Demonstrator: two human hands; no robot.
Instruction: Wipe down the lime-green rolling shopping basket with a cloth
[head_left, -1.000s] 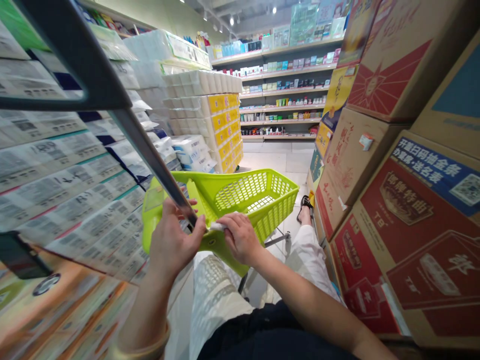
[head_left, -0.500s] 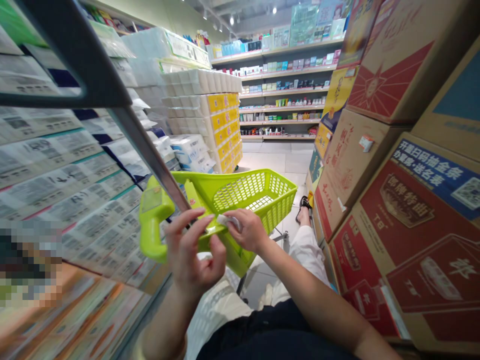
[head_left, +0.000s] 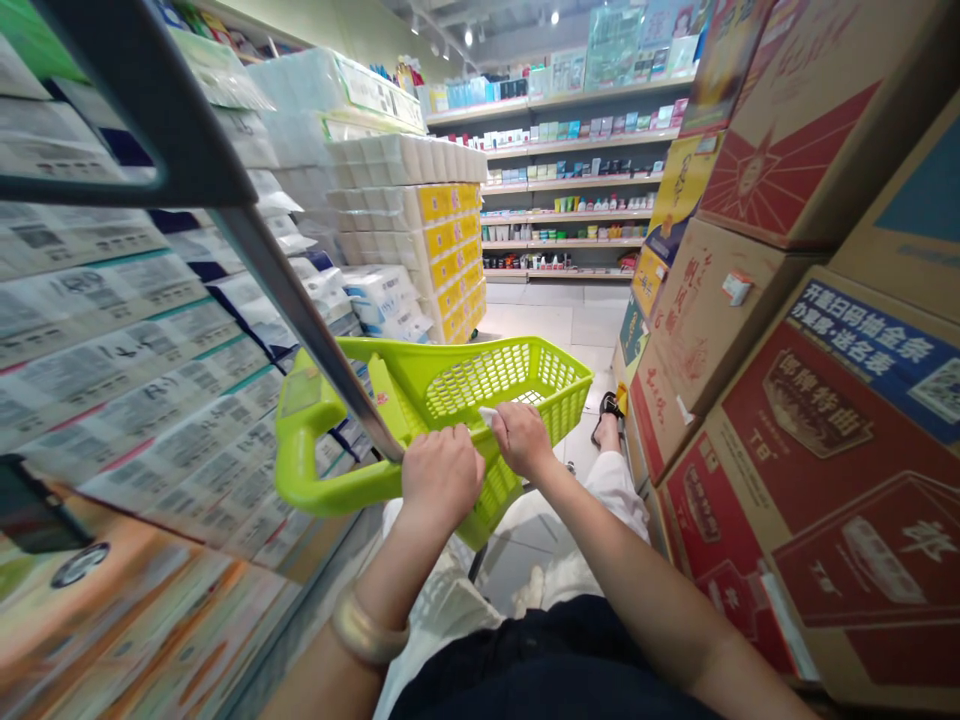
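White wad (head_left: 488, 416) partly hidden, orange boxes (head_left: 142, 625) blurred

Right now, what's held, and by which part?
Right hand: a small white item, one end protruding from the grip. Left hand: curled at the green cart; whether it holds anything is hidden.

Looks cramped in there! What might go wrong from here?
The right hand could let its white wad slip into the green cart. The left hand, seemingly close to the slanting pole, might knock against it. If the cart swings right, it could bump the stacked boxes.
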